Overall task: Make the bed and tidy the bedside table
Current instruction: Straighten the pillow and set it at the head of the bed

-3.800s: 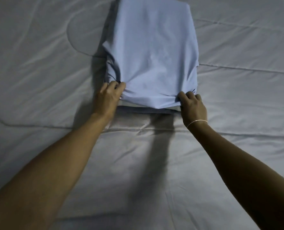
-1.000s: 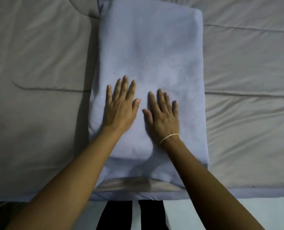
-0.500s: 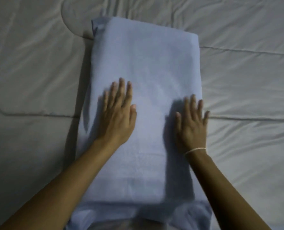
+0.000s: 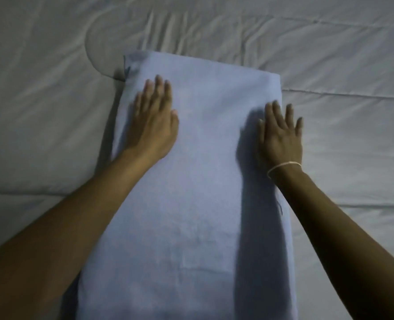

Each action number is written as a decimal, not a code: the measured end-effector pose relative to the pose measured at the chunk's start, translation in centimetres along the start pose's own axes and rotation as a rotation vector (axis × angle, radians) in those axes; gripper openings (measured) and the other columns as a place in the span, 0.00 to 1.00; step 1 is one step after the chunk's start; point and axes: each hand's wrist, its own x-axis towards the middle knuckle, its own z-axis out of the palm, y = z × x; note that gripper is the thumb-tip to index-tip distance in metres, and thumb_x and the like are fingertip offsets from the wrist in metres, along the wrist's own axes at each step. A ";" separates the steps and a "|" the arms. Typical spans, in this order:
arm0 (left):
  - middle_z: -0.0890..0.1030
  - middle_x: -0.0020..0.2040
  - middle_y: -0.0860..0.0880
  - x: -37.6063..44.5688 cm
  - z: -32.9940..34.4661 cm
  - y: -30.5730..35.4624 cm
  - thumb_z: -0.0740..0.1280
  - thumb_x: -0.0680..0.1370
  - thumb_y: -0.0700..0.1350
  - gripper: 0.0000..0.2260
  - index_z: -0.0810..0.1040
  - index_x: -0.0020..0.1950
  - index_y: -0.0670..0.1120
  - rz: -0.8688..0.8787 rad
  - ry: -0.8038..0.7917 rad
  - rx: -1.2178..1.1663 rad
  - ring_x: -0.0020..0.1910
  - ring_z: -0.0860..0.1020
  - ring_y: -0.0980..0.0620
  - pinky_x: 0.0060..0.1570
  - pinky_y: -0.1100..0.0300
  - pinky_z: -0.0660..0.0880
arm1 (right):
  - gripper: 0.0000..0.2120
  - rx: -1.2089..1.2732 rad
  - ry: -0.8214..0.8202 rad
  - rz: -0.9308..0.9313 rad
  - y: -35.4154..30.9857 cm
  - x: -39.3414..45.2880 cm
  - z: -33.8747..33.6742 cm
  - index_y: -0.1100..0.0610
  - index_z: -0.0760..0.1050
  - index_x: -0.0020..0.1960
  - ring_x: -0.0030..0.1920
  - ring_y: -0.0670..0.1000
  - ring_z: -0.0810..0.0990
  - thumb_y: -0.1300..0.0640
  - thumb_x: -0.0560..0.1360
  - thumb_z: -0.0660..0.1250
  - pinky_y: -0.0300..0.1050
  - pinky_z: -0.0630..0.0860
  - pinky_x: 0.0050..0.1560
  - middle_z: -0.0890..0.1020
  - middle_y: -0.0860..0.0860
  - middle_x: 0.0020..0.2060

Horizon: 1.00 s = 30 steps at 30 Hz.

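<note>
A folded light-blue blanket (image 4: 203,181) lies lengthwise on the grey quilted bed cover (image 4: 53,100), running from the bottom edge up to the middle of the view. My left hand (image 4: 153,125) rests flat, palm down, on the blanket's upper left part with its fingers together. My right hand (image 4: 281,137) lies flat along the blanket's right edge, fingers slightly spread, a thin pale band on its wrist. Neither hand grips any cloth.
The grey cover shows stitched seams and many wrinkles beyond the blanket's far end (image 4: 191,26). A rounded stitched line curves at the upper left (image 4: 92,58). Bed cover fills the view on both sides.
Both hands have slid up and outward over the blanket, the left toward its far left corner, the right to its right edge. The view has shifted forward.
</note>
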 end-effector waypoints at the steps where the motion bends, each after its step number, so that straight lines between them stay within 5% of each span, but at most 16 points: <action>1: 0.49 0.78 0.42 1.2 0.4 1.4 0.52 0.82 0.45 0.25 0.49 0.77 0.41 0.077 -0.033 -0.016 0.77 0.47 0.44 0.74 0.48 0.44 | 0.25 0.021 -0.010 -0.069 -2.2 1.3 0.4 0.57 0.51 0.78 0.78 0.56 0.46 0.50 0.84 0.45 0.57 0.40 0.76 0.53 0.53 0.78; 5: 0.49 0.79 0.45 4.7 2.4 0.5 0.48 0.83 0.51 0.25 0.48 0.78 0.45 0.155 -0.162 0.103 0.77 0.48 0.48 0.74 0.47 0.43 | 0.26 -0.040 -0.132 -0.380 -5.9 4.5 2.6 0.54 0.50 0.79 0.78 0.54 0.48 0.47 0.83 0.45 0.57 0.43 0.76 0.52 0.51 0.78; 11: 0.48 0.78 0.41 6.9 -0.4 -6.4 0.47 0.83 0.51 0.26 0.47 0.77 0.40 -0.220 -0.113 0.134 0.77 0.46 0.41 0.75 0.47 0.43 | 0.27 -0.139 -0.086 -0.040 3.1 9.8 0.6 0.55 0.51 0.78 0.77 0.60 0.49 0.46 0.82 0.44 0.63 0.45 0.75 0.53 0.54 0.78; 17: 0.47 0.79 0.44 7.5 1.6 0.6 0.47 0.83 0.49 0.25 0.46 0.78 0.43 0.141 -0.157 0.075 0.77 0.46 0.47 0.75 0.49 0.42 | 0.26 -0.008 -0.105 -0.237 -5.2 9.3 2.1 0.56 0.50 0.78 0.78 0.55 0.48 0.47 0.83 0.45 0.59 0.44 0.76 0.52 0.53 0.78; 22: 0.49 0.79 0.44 2.5 2.6 -1.0 0.44 0.82 0.54 0.26 0.48 0.78 0.45 0.253 -0.168 0.148 0.77 0.47 0.46 0.75 0.48 0.43 | 0.30 -0.009 -0.105 -0.106 -4.4 5.9 3.7 0.54 0.46 0.79 0.78 0.56 0.44 0.41 0.81 0.43 0.58 0.42 0.76 0.48 0.53 0.79; 30: 0.54 0.78 0.43 -13.3 1.2 0.4 0.48 0.81 0.60 0.28 0.54 0.78 0.47 0.456 -0.242 0.133 0.76 0.53 0.43 0.74 0.46 0.51 | 0.32 -0.029 -0.092 -0.132 -2.6 -11.4 3.6 0.52 0.48 0.79 0.78 0.57 0.47 0.38 0.80 0.45 0.58 0.45 0.76 0.50 0.56 0.78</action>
